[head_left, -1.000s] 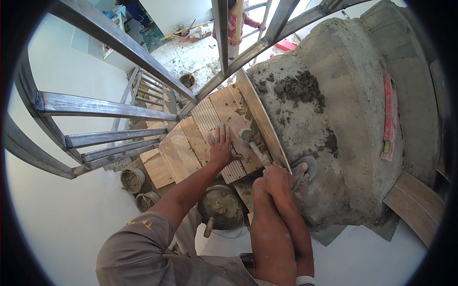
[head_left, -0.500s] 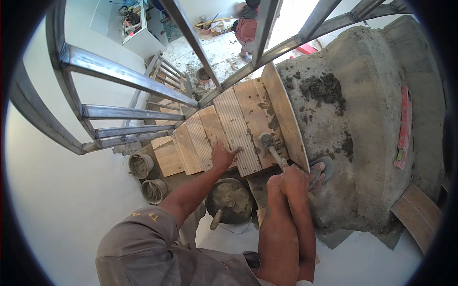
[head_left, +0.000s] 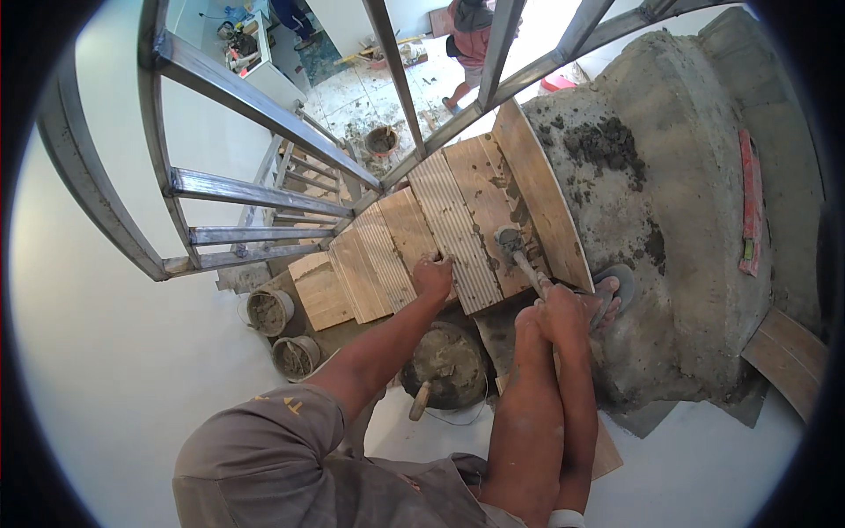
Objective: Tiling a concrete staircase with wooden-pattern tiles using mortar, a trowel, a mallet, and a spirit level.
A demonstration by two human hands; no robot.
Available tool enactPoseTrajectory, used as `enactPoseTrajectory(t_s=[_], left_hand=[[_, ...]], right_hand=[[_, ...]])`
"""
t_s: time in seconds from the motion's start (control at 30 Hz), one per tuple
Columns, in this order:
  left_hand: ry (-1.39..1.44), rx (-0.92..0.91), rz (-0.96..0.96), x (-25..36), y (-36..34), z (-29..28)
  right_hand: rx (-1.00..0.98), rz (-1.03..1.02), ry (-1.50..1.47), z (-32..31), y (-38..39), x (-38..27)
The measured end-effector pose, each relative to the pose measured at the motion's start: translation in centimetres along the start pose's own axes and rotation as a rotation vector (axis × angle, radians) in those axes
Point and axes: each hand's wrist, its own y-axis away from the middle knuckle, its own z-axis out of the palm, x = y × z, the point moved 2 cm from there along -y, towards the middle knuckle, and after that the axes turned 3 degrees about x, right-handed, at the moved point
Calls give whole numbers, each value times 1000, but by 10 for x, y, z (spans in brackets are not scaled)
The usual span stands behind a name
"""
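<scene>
My right hand [head_left: 562, 314] grips the handle of a mallet [head_left: 509, 238], its dark head over the wood-look tile [head_left: 480, 189] beside the upright riser tile [head_left: 546, 198]. My left hand [head_left: 432, 278] is over the ribbed edge of the stair tiles [head_left: 446, 233]. Its fingers are curled in, and whatever they may hold is hidden. Grey mortar smears mark the tile near the mallet head. Below my left forearm stands a black bucket [head_left: 446, 365] of mortar, with a wooden-handled tool [head_left: 421, 401] leaning out of it.
A metal railing [head_left: 264, 198] runs along the far side of the stairs. Two small buckets [head_left: 269, 312] of mortar stand at left. Rough concrete steps [head_left: 678, 176] rise at right, bearing loose mortar [head_left: 607, 150] and a red level [head_left: 750, 202]. Another person [head_left: 471, 44] is below, beyond the railing.
My left hand's spread fingers have curled in. My right hand still grips the mallet, its head near the same spot on the tile. The view has shifted, and the other person below has moved.
</scene>
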Motion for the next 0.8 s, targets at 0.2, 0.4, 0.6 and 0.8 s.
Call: enactPoseTrajectory(t_s=[0.2,0.4,0.6,0.8], left_hand=[[130,92,124,9,-39,-8],[41,74,-23,5,-52,-12],[96,128,-78,0,-49,1],[171,140,-92,-7,-53,-1]], right_hand=[[216,-173,-644,30,-33,-13],[175,-231,-490,54,-42,-32],[97,-165,-558,60,-41,-18],[122,-142,-691,51,-55,-27]])
